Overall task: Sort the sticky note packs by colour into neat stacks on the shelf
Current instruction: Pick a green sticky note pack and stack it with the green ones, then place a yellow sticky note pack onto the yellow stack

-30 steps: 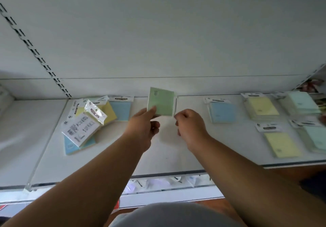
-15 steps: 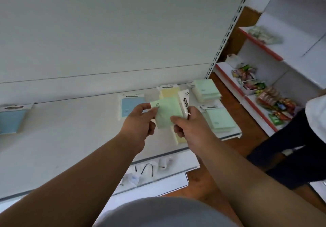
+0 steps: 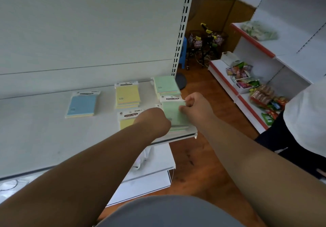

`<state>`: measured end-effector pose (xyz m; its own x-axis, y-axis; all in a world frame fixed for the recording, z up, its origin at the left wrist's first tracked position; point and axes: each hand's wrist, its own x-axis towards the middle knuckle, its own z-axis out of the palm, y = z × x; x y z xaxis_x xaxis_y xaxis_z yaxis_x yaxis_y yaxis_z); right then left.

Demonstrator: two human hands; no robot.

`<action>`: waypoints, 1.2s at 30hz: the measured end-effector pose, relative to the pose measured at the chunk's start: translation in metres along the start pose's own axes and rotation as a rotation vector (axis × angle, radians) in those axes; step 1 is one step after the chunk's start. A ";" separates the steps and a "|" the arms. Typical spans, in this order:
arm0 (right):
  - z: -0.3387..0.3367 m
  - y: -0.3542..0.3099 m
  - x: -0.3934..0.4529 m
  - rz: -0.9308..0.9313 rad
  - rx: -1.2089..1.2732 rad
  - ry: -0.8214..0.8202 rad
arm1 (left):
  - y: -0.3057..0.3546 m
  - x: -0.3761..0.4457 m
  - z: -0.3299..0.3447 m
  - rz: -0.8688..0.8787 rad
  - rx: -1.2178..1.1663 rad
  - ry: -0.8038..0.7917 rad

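Pinching the green pack (image 3: 173, 113) at its right edge, just under the white header card, our right hand (image 3: 195, 108) has fingers curled onto it; our left hand (image 3: 153, 119) sits at the pack's left edge w/ knuckles toward us, so we can't tell if those fingers grip or only steady it. Pack lies flat, or v. nearly, on top of the front green stack (image 3: 179, 129), near the shelf's (image 3: 44, 138) right front corner, header pointing to the back wall. Step in hand, as we judge it: setting this green one down on its colour pile. Next move prob. calls for squaring edges w/ the packs below, then letting go w/o dragging it askew. Further out: a second green stack (image 3: 165, 85) behind, two yellow stacks (image 3: 127, 95) (image 3: 126, 122) to the left, a blue stack (image 3: 82, 104) beyond those.
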<state>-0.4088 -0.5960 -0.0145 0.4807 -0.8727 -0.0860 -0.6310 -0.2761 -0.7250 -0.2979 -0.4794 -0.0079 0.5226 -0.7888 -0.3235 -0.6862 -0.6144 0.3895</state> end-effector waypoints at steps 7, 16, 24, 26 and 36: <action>0.013 -0.005 -0.001 -0.183 -0.258 0.035 | -0.007 0.002 0.003 0.010 0.144 0.139; 0.070 -0.067 -0.032 -0.419 -0.174 -0.064 | -0.089 -0.043 -0.007 -0.128 -0.036 0.316; 0.163 -0.152 -0.061 -0.478 -0.123 -0.115 | -0.208 -0.081 -0.044 -0.249 -0.071 0.430; 0.196 -0.181 -0.073 -0.495 -0.118 -0.136 | -0.248 -0.091 -0.057 -0.266 -0.091 0.440; 0.366 -0.316 -0.145 -0.475 -0.020 -0.374 | -0.455 -0.153 -0.128 -0.376 -0.209 0.618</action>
<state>-0.0559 -0.2350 -0.0234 0.8921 -0.4518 0.0067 -0.3044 -0.6118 -0.7301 -0.0012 -0.0812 -0.0254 0.9336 -0.3545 0.0516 -0.3275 -0.7862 0.5241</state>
